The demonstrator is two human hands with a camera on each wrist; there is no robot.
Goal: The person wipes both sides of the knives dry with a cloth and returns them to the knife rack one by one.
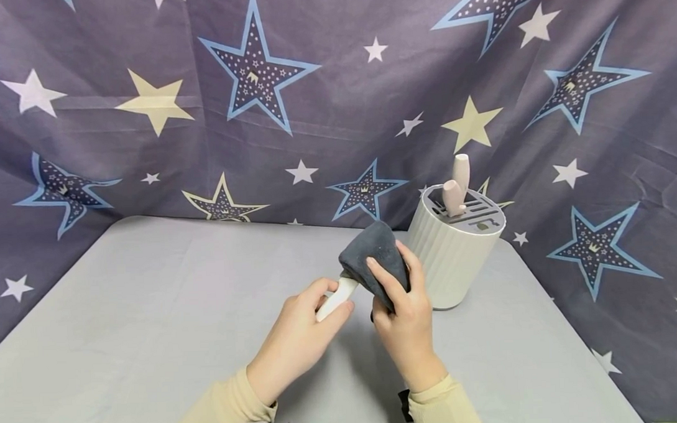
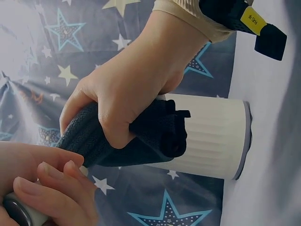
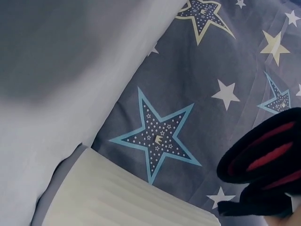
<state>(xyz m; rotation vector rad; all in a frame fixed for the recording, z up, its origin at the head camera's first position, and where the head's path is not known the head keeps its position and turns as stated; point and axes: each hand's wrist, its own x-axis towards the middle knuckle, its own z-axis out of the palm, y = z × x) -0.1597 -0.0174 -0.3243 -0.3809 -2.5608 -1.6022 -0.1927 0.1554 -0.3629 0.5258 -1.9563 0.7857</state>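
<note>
My left hand (image 1: 298,331) grips the white handle (image 1: 335,300) of a utensil. Its other end is hidden inside a folded dark grey cloth (image 1: 368,254). Around that cloth curl the fingers and thumb of my right hand (image 1: 406,321), above the table and just left of the holder. In the left wrist view, a grey cap (image 2: 18,210) shows at the end of the handle, below the curled left fingers (image 2: 56,188). The cloth's bunched folds (image 3: 263,165), with red between them, fill the right edge of the right wrist view.
A ribbed cream knife block (image 1: 454,257) stands at the right, close beside my right hand. Two pink handles (image 1: 461,170) rise from its slotted top. A star-patterned curtain (image 1: 336,137) hangs behind the grey table (image 1: 152,317) and along its sides.
</note>
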